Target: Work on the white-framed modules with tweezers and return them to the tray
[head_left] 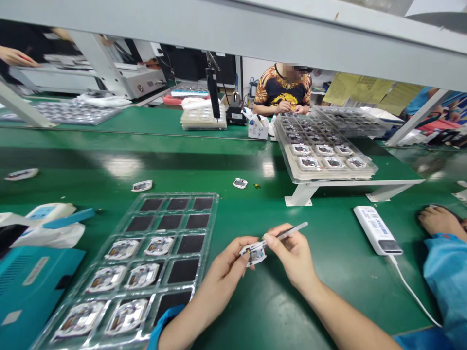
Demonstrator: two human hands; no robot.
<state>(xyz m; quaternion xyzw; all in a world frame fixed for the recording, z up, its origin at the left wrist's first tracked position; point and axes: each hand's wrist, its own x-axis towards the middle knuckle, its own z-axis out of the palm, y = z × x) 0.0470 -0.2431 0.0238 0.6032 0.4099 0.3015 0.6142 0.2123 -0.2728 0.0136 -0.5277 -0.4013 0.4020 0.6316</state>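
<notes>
Two bare hands meet low in the view, above the green bench (255, 311). The left hand (222, 272) pinches a small white module (253, 254) by its edge between thumb and fingertips, lifted clear of the bench. The right hand (292, 255) is closed around a thin tool (290, 229), held like a pen, with its tip at the module's upper face.

Doing this well seems to depend on steadiness. The left fingers are best placed on the rim only, so the face stays uncovered. The right hand would gain from a light, short stroke, with both wrists braced low and near each other. The tool looks fine enough to slip, so gentle pressure is probably safer than force.

Just left of the hands lies a clear tray (215, 199). Six of its pockets hold similar modules and the others show bare black bottoms. A teal device (32, 287) sits at the left edge. To the right lies a white labelled unit (377, 231) with a cable, and beyond it is another person's hand (440, 221) and blue sleeve (445, 272).

Farther off, two loose modules (240, 183) lie on the bench. A stack of filled trays (324, 155) stands on a white stand (350, 187), and a co-worker (282, 87) sits behind it.
</notes>
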